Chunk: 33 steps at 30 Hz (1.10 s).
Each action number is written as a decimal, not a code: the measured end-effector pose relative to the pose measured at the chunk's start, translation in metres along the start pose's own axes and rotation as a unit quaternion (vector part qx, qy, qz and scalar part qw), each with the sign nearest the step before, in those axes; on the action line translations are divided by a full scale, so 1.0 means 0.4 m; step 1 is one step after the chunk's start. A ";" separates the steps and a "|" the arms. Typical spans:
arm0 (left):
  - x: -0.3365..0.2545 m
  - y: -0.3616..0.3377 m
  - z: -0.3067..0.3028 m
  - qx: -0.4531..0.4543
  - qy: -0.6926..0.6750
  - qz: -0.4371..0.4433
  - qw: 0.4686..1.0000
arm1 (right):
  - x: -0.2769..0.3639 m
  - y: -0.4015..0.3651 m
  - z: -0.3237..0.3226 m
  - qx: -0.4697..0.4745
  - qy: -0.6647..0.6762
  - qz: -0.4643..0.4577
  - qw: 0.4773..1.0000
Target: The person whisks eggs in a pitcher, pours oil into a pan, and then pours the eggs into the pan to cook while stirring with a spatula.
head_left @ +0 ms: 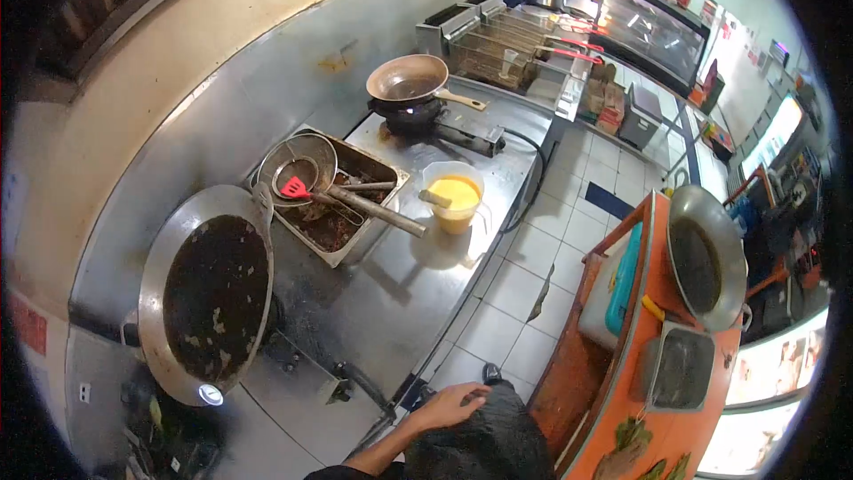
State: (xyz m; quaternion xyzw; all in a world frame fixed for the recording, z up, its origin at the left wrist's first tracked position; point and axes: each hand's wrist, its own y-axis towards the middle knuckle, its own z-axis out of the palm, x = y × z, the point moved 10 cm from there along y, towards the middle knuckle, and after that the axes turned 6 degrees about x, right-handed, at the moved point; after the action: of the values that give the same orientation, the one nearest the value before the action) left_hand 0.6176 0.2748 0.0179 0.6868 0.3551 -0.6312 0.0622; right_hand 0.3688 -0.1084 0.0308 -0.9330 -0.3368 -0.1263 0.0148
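Observation:
My left hand point(449, 406) hangs low in front of the dark clothing point(489, 440) over my legs, holding nothing that I can see. Its fingers are loosely stretched out and slightly apart. My right hand is out of view. On the steel counter ahead, a clear jug point(455, 213) holds yellow liquid, with a brush-like handle point(434, 198) resting at its rim. Left of it, a metal strainer point(298, 163) and a red slotted turner point(295, 188) lie over a rectangular tray point(330, 259). A large wok point(153, 302) with dark oil stands at the left, a round thermometer point(211, 394) at its edge.
A tan frying pan point(382, 82) sits on a burner point(404, 116). Fryer baskets point(506, 44) stand farther back. At the right, an orange cart point(653, 302) carries another wok point(733, 258) and a metal container point(682, 369). A black hose point(541, 160) hangs at the counter edge.

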 end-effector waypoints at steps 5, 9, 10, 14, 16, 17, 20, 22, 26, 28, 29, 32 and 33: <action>0.014 0.079 0.014 -0.042 -0.002 -0.073 0.996 | 0.014 0.055 0.141 0.028 -0.019 -0.039 0.999; 0.018 0.083 0.050 -0.127 0.041 -0.095 0.986 | 0.287 0.148 0.393 0.188 0.127 -0.240 0.944; 0.035 0.059 0.048 -0.178 0.020 -0.116 0.977 | 0.363 0.168 0.468 0.268 0.173 -0.275 0.907; 0.078 -0.120 0.117 -0.304 -0.082 -0.185 0.931 | 0.656 0.127 0.661 0.447 0.204 -0.446 0.748; 0.145 -0.219 0.160 -0.361 -0.097 -0.217 0.902 | 0.814 0.056 0.493 0.463 0.293 -0.501 0.670; 0.181 -0.276 0.178 -0.425 -0.097 -0.199 0.878 | 0.869 0.015 0.485 0.459 0.245 -0.521 0.677; 0.243 -0.475 0.254 -0.561 -0.112 -0.208 0.793 | 0.977 -0.133 0.472 0.449 0.194 -0.572 0.659; 0.287 -0.587 0.326 -0.594 -0.143 -0.213 0.762 | 1.006 -0.306 0.532 0.684 0.305 -0.437 0.498; 0.411 -0.858 0.502 -0.679 -0.107 -0.236 0.687 | 1.045 -0.742 0.461 0.422 0.171 -0.789 0.414; 0.446 -0.976 0.595 -0.682 -0.177 -0.273 0.655 | 1.025 -0.859 0.460 0.416 0.160 -0.806 0.390; 0.436 -1.051 0.633 -0.703 -0.209 -0.273 0.623 | 1.011 -0.954 0.471 0.441 0.117 -0.808 0.371; 0.465 -1.278 0.705 -0.751 -0.234 -0.240 0.569 | 0.970 -1.180 0.427 0.496 0.074 -0.800 0.330; 0.475 -1.332 0.720 -0.777 -0.239 -0.196 0.548 | 0.971 -1.230 0.395 0.511 0.050 -0.785 0.345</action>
State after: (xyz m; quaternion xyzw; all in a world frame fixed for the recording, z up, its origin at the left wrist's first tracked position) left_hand 0.0697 0.5931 -0.0181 0.1079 0.8050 -0.2461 0.5290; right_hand 0.3812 0.5322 -0.0551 -0.0438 -0.9129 0.0705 0.3996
